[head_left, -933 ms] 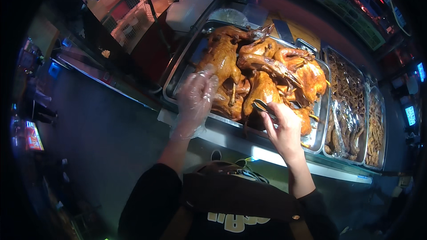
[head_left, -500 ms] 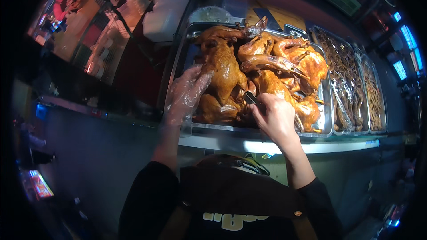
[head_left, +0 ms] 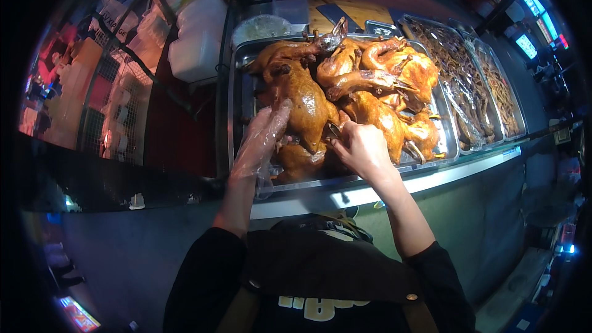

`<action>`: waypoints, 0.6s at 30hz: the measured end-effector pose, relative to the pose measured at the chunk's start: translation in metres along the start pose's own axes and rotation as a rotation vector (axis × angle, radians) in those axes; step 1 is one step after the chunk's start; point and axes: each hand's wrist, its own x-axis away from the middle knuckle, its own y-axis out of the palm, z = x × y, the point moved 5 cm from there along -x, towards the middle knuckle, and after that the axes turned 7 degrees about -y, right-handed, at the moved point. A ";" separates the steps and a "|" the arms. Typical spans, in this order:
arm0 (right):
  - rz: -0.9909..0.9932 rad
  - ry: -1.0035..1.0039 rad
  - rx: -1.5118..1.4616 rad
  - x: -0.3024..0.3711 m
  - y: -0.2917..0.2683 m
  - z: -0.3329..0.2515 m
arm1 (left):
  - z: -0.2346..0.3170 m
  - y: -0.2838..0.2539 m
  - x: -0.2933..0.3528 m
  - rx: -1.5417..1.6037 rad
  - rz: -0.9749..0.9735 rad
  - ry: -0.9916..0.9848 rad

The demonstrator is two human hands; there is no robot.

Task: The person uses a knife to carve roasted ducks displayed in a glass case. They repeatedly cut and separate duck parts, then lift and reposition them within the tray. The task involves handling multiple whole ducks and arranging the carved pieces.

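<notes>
My left hand [head_left: 262,135], in a clear plastic glove, grips the near left side of a glossy brown roast duck [head_left: 302,95]. That bird lies breast up on top of others in a metal tray [head_left: 345,180]. My right hand [head_left: 365,148] is bare and closed, pinching a small slim metal tool [head_left: 334,129] that looks like tweezers. Its tip is at the duck's lower right side, where my fingers partly hide it. More roast ducks [head_left: 376,114] fill the right half of the tray, with necks and heads lying across them.
Two trays of dark braised pieces [head_left: 453,80] stand to the right, partly under clear film. Behind are a wooden board [head_left: 364,15] and a round clear container [head_left: 262,28]. White stacked boxes [head_left: 200,43] stand at the left. A pale counter edge [head_left: 308,205] runs in front of me.
The view has shifted, with the trays now sitting further left. My right hand has moved closer to the duck's lower end, the small tool still pinched. My left hand stays on the duck.
</notes>
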 end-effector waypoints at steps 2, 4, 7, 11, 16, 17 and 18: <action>0.012 0.012 0.054 0.001 0.002 -0.003 | -0.003 -0.002 -0.003 0.014 -0.002 -0.005; 0.066 0.007 0.063 0.002 0.009 -0.002 | -0.009 -0.005 -0.007 0.023 -0.016 -0.004; 0.121 0.026 0.073 0.003 0.013 -0.003 | -0.011 -0.004 -0.010 0.045 -0.024 0.005; 0.165 0.058 0.081 0.006 0.015 -0.007 | -0.015 -0.004 -0.013 0.025 -0.010 0.008; 0.217 0.073 0.114 0.009 0.016 -0.013 | -0.012 -0.004 -0.010 -0.001 -0.008 0.000; 0.231 0.072 0.120 0.009 0.017 -0.012 | -0.009 -0.002 -0.008 0.003 -0.009 0.007; 0.209 0.094 0.129 0.009 0.019 -0.011 | -0.010 -0.002 -0.008 0.007 -0.002 0.010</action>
